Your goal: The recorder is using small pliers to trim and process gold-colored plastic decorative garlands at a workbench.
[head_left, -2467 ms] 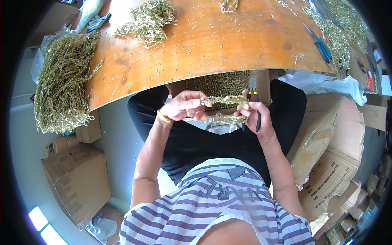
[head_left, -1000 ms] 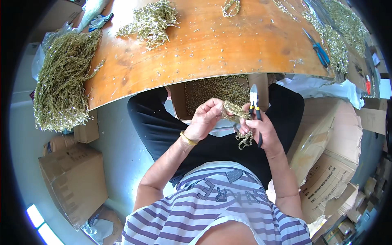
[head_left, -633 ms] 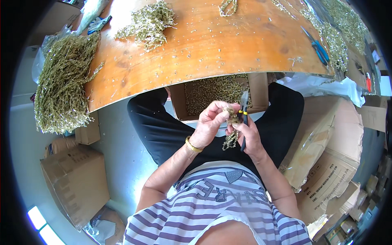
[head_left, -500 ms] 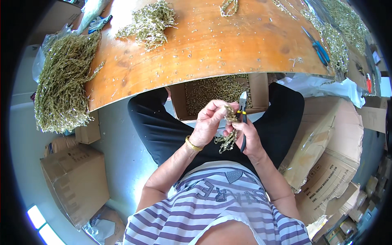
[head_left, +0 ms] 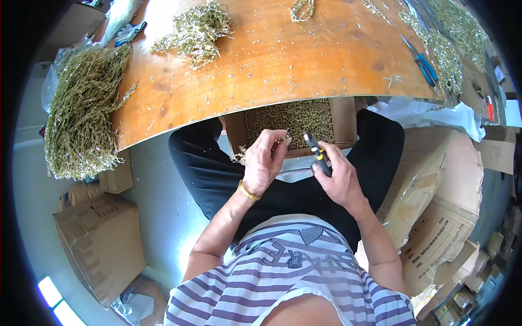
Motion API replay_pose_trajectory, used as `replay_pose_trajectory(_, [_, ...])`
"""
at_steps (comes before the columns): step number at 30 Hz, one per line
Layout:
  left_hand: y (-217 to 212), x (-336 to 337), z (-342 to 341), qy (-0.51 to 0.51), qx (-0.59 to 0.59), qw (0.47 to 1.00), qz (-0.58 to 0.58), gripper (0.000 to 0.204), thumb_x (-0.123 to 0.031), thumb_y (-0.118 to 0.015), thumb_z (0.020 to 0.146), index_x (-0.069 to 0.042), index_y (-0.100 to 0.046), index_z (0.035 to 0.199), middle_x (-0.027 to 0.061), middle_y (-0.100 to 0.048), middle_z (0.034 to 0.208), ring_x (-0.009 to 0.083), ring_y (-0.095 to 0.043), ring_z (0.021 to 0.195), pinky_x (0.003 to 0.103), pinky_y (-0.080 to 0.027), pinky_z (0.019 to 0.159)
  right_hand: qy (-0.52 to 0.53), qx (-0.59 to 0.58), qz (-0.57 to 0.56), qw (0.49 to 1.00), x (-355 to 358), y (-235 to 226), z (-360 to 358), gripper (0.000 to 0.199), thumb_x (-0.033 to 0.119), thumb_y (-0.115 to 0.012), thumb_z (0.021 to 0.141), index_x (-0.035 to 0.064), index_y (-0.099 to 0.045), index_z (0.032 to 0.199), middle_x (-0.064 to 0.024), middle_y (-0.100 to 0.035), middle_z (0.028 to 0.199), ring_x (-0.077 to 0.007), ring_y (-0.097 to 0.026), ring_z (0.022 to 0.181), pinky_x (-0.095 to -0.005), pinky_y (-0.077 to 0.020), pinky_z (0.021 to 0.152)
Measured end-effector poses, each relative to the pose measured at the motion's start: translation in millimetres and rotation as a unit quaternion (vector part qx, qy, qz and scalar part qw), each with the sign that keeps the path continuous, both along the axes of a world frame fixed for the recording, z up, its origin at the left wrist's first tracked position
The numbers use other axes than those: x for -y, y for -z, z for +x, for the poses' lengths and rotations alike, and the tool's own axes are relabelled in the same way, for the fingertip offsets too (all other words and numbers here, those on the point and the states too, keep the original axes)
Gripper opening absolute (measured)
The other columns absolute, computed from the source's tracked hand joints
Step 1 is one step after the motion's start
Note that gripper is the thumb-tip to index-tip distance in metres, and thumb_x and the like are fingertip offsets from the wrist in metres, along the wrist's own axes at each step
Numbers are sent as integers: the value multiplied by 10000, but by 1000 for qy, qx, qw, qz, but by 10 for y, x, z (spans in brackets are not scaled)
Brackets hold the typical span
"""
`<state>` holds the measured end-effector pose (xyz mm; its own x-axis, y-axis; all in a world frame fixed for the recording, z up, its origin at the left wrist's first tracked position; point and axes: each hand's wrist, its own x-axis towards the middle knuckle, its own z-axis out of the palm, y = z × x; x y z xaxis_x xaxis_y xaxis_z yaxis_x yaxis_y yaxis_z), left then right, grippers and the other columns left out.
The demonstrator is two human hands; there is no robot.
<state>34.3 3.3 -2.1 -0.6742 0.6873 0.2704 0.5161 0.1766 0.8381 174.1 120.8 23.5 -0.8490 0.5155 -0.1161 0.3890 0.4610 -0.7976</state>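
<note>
My left hand (head_left: 265, 161) is closed in a pinch, a small tip of beaded strand poking out at its fingertips. More of that gold beaded strand (head_left: 239, 156) shows past the outer side of the hand; the palm hides the rest. In my right hand (head_left: 341, 176) is a pair of cutting pliers (head_left: 317, 150) with black and yellow handles, its head pointing up and left, apart from the strand. Both hands are over my lap, just in front of an open cardboard box (head_left: 343, 122) that holds many loose gold beads (head_left: 291, 122).
A wooden table (head_left: 261, 70) curves across the far side, scattered with bead bits. Strand bundles lie on it, a thick one (head_left: 87, 108) hanging over its left edge. Blue-handled pliers (head_left: 421, 61) rest at the right. Cardboard boxes (head_left: 103, 239) and flattened cardboard (head_left: 440, 185) flank me.
My hands have drawn apart, the left one moving left with the strand. The pliers' head has tilted left and lowered. The strand bunch no longer hangs between my hands.
</note>
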Motion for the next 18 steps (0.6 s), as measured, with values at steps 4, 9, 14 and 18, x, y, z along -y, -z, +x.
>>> replay_pose_trajectory(4, [11,-9,-14,24,-49,999,4,199,18,-617,740,-32,-532,912,102,-548,759,244,-574,642,312,-460,558,-31,-5,75,997,39,28,-45,433,63,-584,729,40,-460,1143,-142,-541,995,-258,-582,864,-368,-444,777])
replay_pose_trajectory(9, [37,7,-25,30,-71,997,-1,212,37,-611,728,-29,-526,910,101,-548,756,256,-577,653,314,-464,566,-55,-1,88,995,73,65,-90,443,99,-602,730,64,-458,1147,-110,-537,966,-251,-535,917,-381,-408,808])
replay_pose_trajectory(14, [60,13,-30,38,-80,996,0,217,43,-606,725,-31,-525,911,105,-549,759,261,-577,653,313,-466,567,-45,-7,49,998,68,42,-123,387,67,-604,737,29,-479,1102,-147,-562,935,-284,-587,813,-374,-457,742])
replay_pose_trajectory(18, [-29,9,-55,49,14,999,-5,147,4,-586,780,-18,-515,907,94,-543,741,215,-577,632,293,-466,561,-24,5,10,1000,53,11,-131,354,88,-609,755,11,-495,1081,-162,-579,916,-304,-592,806,-355,-468,723])
